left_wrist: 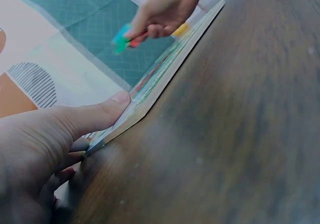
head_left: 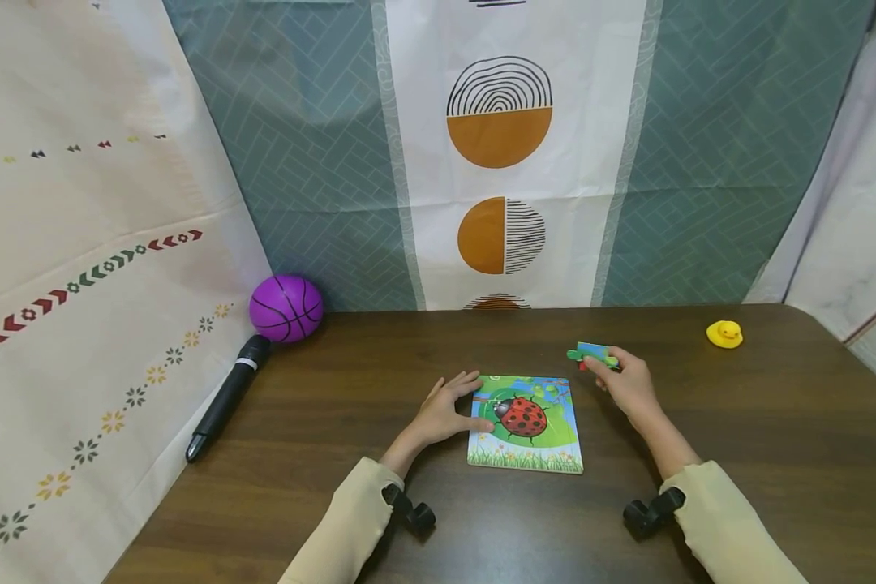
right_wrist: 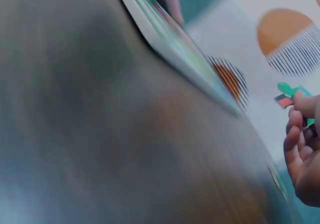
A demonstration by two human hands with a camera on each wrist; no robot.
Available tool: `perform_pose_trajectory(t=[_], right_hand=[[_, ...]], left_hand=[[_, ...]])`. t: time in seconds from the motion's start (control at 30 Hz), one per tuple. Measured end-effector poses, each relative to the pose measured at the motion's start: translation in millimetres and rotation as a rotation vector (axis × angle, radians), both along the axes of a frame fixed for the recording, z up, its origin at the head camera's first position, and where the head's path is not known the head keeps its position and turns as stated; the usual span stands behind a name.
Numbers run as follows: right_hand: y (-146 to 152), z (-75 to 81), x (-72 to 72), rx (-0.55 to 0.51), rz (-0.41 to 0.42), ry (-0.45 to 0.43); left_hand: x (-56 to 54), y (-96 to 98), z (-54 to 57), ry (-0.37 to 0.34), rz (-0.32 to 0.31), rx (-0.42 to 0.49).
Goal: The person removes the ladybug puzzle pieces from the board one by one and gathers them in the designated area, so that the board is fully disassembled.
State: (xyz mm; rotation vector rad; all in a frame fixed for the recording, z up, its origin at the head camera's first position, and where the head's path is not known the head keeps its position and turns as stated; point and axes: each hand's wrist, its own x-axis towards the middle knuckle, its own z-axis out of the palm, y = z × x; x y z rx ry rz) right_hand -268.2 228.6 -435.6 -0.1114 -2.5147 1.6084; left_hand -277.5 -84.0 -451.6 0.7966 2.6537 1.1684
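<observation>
A square ladybug puzzle board point(head_left: 560, 444) lies flat on the brown table. My left hand point(head_left: 441, 412) rests at its left side, thumb on the picture and fingers near the upper left corner. In the left wrist view, the left hand's thumb point(left_wrist: 102, 113) presses on the board's face point(left_wrist: 162, 68) close to the edge. Beyond the board's upper right corner, my right hand point(head_left: 631, 385) pinches a puzzle piece point(head_left: 591, 350) coloured green, blue and red, held above the table. The right wrist view shows this piece point(right_wrist: 286, 101) between thumb and fingers, partly hidden by them.
A purple ball point(head_left: 286, 308) sits at the table's back left, with a black microphone point(head_left: 226, 399) along the left edge. A yellow rubber duck point(head_left: 724, 334) stands at the back right. Patterned cloth point(head_left: 321, 146) hangs behind the table point(head_left: 540, 527).
</observation>
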Motion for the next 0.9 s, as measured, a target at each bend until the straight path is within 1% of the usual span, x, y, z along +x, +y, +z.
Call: perform_pose_trajectory(t=[0.1,0.2,0.3,0.37,0.53,0.77,0.9], right_hand=[[25,-0.8,4.5,0.027,-0.003,-0.023],[45,-0.9,8.1,0.035,0.001,-0.072],[60,-1.2,9.5,0.042,-0.011,-0.115],[67,-1.6,9.9,0.065,-0.019,-0.136],[78,-4.3,9.4,0.139,-0.021,-0.14],[84,-7.5,9.9,0.135,-0.063,-0.129],[84,-10.0,10.4,0.153,-0.093,-0.118]], left_hand=[[0.2,-0.3,-0.7,0.001,0.001,0.003],[0.0,-1.2,-1.5,-0.001,0.0,0.002],[0.5,-2.0,-1.4,-0.012,0.005,0.0],[0.8,-2.4,-1.4,-0.015,0.009,0.001],[1.3,-2.2,-1.8,-0.018,0.017,0.0],[0.4,-0.6,-2.2,-0.012,0.017,-0.007],[0.0,0.2,-1.6,-0.013,0.012,-0.004]])
